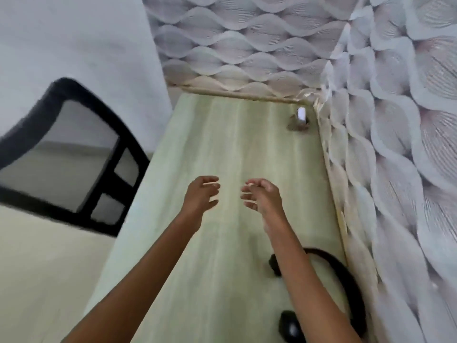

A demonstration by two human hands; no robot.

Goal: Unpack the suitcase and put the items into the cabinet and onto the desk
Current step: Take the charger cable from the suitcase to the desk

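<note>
Both hands hang in the air over the desk (222, 134), reaching forward side by side with a narrow gap between them and the palms turned toward each other. On the left hand (201, 194) the fingers are loosely curled, the thumb is uppermost, and nothing lies in its grasp. On the right hand (262, 196) the fingers are bent in the same relaxed way and it, too, holds nothing. Whether either hand touches the desktop cannot be told; they seem to be a little above it. Both forearms are bare and run in from the bottom edge of the view. The pale green, wood-grained desk stretches away from the person into a corner, its far edge and right edge against a wall (247, 45) papered with a grey wave pattern. Black headphones (341, 273) lie on the near right part of the desk, close to the wall, their curved band partly hidden under the right forearm, with one ear cup on either side of that arm. At the far right corner of the desk sits a small object (300, 118), dark at the base with a white part on top, too blurred to name. Left of the desk stands a black chair (74, 154) with a mesh back, on a beige floor (37, 268).
</note>
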